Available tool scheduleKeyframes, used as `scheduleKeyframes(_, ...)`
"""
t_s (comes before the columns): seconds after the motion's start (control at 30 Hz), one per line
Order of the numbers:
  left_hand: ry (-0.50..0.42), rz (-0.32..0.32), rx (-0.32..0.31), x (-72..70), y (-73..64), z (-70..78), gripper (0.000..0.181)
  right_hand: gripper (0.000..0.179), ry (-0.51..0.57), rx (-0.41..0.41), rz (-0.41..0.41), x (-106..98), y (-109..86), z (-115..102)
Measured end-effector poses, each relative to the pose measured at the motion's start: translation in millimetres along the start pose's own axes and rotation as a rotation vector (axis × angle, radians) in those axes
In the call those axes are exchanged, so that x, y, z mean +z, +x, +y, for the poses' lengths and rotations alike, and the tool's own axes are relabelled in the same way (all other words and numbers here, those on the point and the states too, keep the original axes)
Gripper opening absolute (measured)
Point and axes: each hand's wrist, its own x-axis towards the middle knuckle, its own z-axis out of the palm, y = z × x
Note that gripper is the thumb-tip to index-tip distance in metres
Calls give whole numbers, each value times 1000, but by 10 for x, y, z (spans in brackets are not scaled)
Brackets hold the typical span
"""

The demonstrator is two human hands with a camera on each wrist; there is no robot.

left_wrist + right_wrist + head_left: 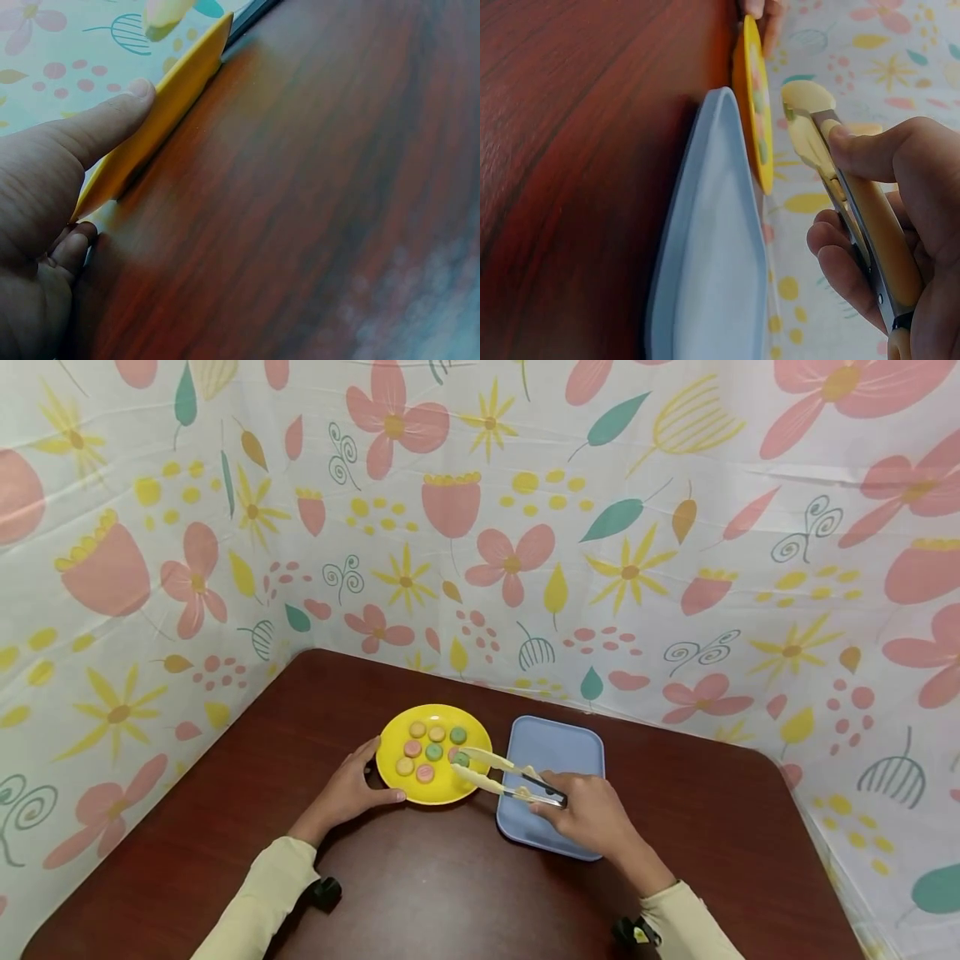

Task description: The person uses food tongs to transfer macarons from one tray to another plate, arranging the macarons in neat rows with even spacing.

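Note:
A yellow plate (442, 793) carries several small pink, yellow and green macarons (425, 773). My left hand (348, 787) holds the plate's left rim, its thumb (112, 124) against the near edge and its other fingers farther round the rim. In my right hand (592, 814) I grip a pair of tongs (870, 217) with cream-coloured tips. Between those tips, over the plate's right part, is a green macaron (460, 760). A blue rectangular tray (555, 743) lies right of the plate, partly hidden under my right hand and the tongs.
Plate and tray rest on a dark brown wooden table (420, 893). Behind and to the left, a flower-patterned cloth (450, 568) hangs along the table's edges. Black wrist straps (325, 894) sit at both sleeves.

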Motion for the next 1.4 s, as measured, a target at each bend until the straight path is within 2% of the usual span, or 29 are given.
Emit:
scheduleKeyframes(0.4,-4,-4,-23,-3,-3,15,115,53,-17,-1,-29,138,40,-25)
scheduleKeyframes(0.8,7,2,-26,1,-5,27,115,53,-29,16,-50,133,41,-37)
scheduleKeyframes(1.13,4,0,-14,-17,-7,66,114,52,21,40,-7,-36,-40,-31)
scheduleKeyframes(1.4,5,-9,-14,-14,-21,57,114,54,8,40,123,-251,-313,122)
